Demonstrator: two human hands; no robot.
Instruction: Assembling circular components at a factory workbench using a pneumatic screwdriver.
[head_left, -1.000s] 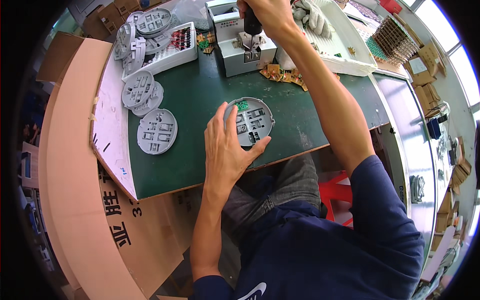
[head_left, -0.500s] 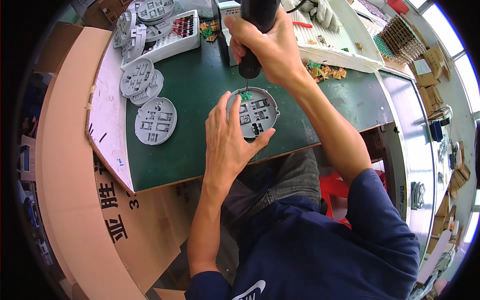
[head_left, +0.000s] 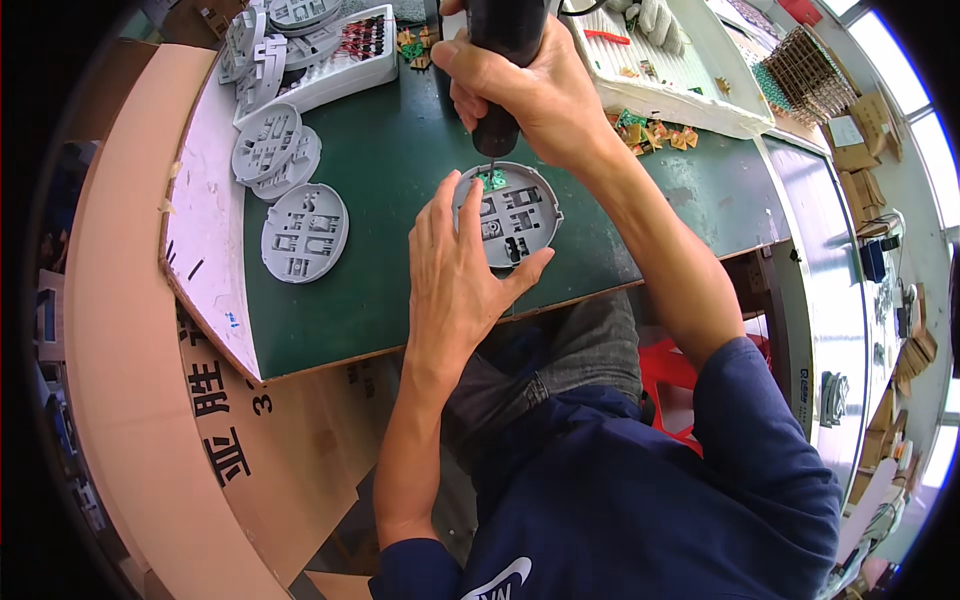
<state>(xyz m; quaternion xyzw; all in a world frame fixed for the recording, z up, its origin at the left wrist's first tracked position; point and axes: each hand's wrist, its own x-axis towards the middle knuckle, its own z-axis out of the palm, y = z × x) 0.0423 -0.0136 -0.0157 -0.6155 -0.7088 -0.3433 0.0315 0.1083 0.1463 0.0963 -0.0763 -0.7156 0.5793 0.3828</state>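
My right hand (head_left: pixel 560 105) is wrapped round a black electric screwdriver (head_left: pixel 505 40) held upright, its thin bit pointing down. The bit meets a small green circuit board (head_left: pixel 494 181) near the far edge of a round grey plastic housing (head_left: pixel 545 212). My left hand (head_left: pixel 448 265) steadies this housing on the bench: the fingers lie along its left side, the index fingertip is close to the board, and the thumb rests at the near rim. Moulded slots and recesses show inside the housing. Whether a screw sits under the bit is too small to see.
On the left lie several similar grey housings (head_left: pixel 305 235), some stacked. Behind them a white foam tray (head_left: pixel 350 75) holds red-and-black wired parts. At the right back stands a foam box (head_left: pixel 690 105) with gloves (head_left: pixel 655 25); small circuit boards (head_left: pixel 655 135) lie beside it. A cardboard sheet (head_left: pixel 120 300) flanks the bench.
The view has shifted slightly, so the bench things sit a little further left and up. Both hands keep their hold, with the bit still at the green board.
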